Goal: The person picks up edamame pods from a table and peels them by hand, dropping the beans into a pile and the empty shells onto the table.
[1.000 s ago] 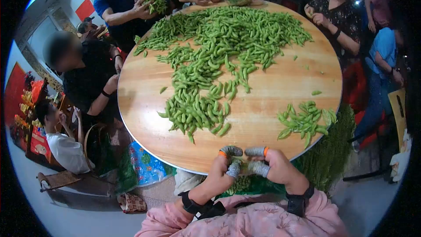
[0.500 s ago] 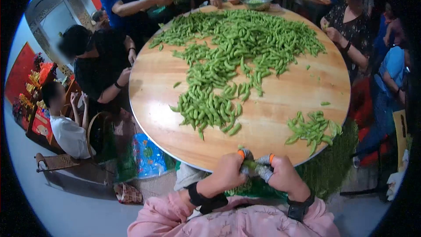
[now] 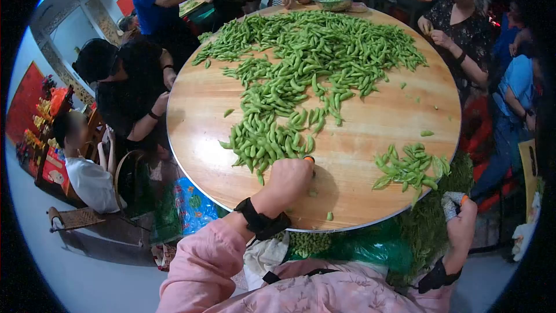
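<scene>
My left hand [image 3: 286,181] is over the table at the near edge of a big heap of green soybean pods [image 3: 269,139]. Its back faces me, so most of its fingers are hidden; an orange band shows on one finger. Off the table's right edge, my right hand [image 3: 459,223] is raised above a mound of green scraps [image 3: 428,232]. Grey covers with orange bands sit on its fingertips, which are bent together; whatever they hold is too small to make out. A smaller group of pods [image 3: 408,168] lies on the table's right side.
The round wooden table [image 3: 370,197] has a metal bowl [image 3: 334,0] at its far edge. Several people sit or stand around it. Below the near edge are shelled beans [image 3: 310,243] and green plastic sheeting [image 3: 370,240]. A wicker chair [image 3: 87,218] stands at left.
My hands were together at the near edge, gripping a pod between them. They have since parted: the left moved forward to the heap, the right swung out past the table's right edge.
</scene>
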The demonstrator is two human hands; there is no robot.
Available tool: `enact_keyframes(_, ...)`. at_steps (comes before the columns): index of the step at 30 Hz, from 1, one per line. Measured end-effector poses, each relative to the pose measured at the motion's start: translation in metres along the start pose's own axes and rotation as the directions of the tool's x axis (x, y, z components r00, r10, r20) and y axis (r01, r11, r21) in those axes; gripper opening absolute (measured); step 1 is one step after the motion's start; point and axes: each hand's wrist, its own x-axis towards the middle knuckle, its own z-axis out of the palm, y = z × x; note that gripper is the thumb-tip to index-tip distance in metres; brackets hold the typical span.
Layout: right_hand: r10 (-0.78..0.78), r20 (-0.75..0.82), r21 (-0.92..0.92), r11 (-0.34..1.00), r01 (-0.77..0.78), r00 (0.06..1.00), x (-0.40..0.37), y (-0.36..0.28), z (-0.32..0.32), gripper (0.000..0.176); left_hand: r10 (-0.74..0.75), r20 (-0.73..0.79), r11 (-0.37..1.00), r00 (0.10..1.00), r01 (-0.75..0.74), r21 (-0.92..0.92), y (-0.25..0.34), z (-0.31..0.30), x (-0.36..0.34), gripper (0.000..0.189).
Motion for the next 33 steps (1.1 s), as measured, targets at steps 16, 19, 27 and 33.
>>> enact_keyframes(16, -0.422, 0.368, 0.498, 0.842, 0.208, 0.828, -0.004, -0.094, 0.132, 0.019, -0.015, 0.160, -0.147, 0.987, 0.156, -0.977, 0.031, 0.004, -0.065, 0.017)
enact_keyframes(19, -0.587, 0.205, 0.248, 0.805, 0.539, 0.783, -0.001, -0.097, 0.130, 0.024, 0.076, 0.405, -0.150, 0.911, 0.412, -0.899, 0.037, -0.011, -0.063, 0.021)
enact_keyframes(27, -0.328, 0.251, 0.493, 0.853, 0.171, 0.911, -0.002, -0.089, 0.132, 0.024, 0.017, 0.488, -0.231, 0.873, 0.478, -0.847, 0.039, -0.019, -0.061, 0.015)
enact_keyframes(33, -0.232, 0.554, 0.710, 0.633, -0.308, 0.800, -0.008, -0.086, 0.130, 0.019, -0.063, -0.006, 0.332, 0.998, 0.015, -0.943, 0.039, 0.009, -0.069, 0.014)
